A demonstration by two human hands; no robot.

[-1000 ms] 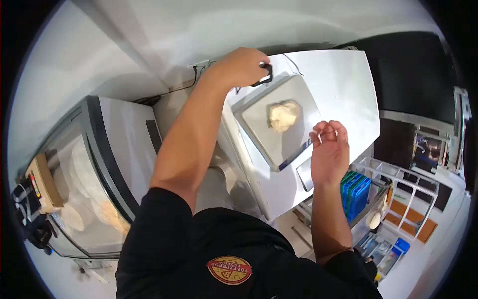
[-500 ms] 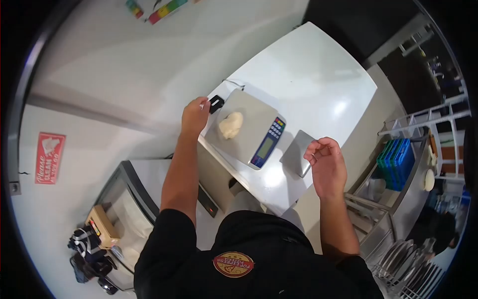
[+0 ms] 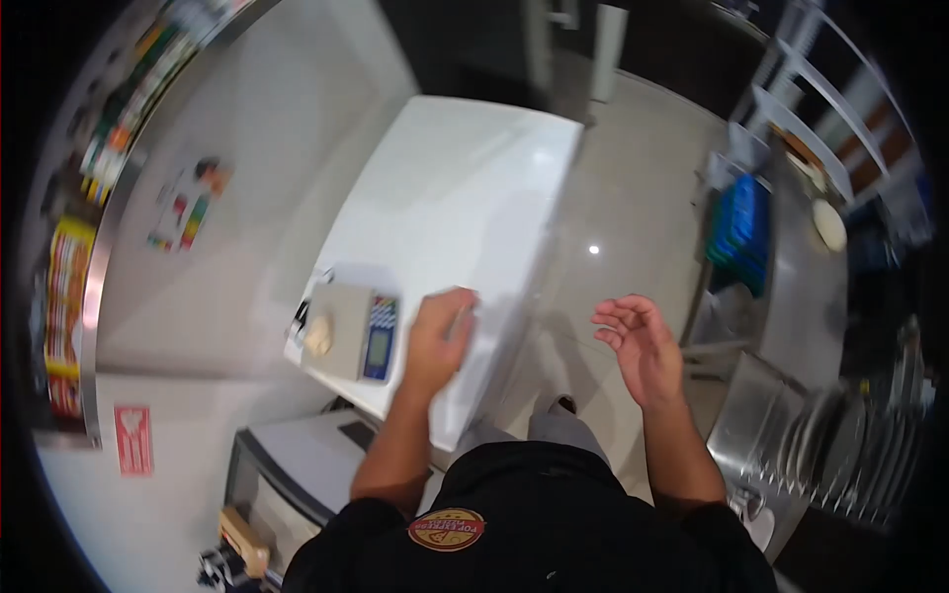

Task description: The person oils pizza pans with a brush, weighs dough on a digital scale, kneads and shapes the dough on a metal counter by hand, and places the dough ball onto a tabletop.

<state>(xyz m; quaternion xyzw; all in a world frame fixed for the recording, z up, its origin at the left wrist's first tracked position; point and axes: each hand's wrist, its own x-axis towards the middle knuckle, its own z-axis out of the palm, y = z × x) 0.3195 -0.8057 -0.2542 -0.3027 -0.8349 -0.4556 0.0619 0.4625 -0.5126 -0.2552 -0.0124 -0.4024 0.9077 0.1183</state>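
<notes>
Head view: dough lies off-centre on the scale on the bench, so a knock could roll it off; right hand open, left hand unclear

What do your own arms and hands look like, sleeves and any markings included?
The left hand and right hand are ungloved, with nothing worn on the wrists. Short black sleeves leave the forearms bare. The black shirt carries a round red-and-yellow logo.
</notes>
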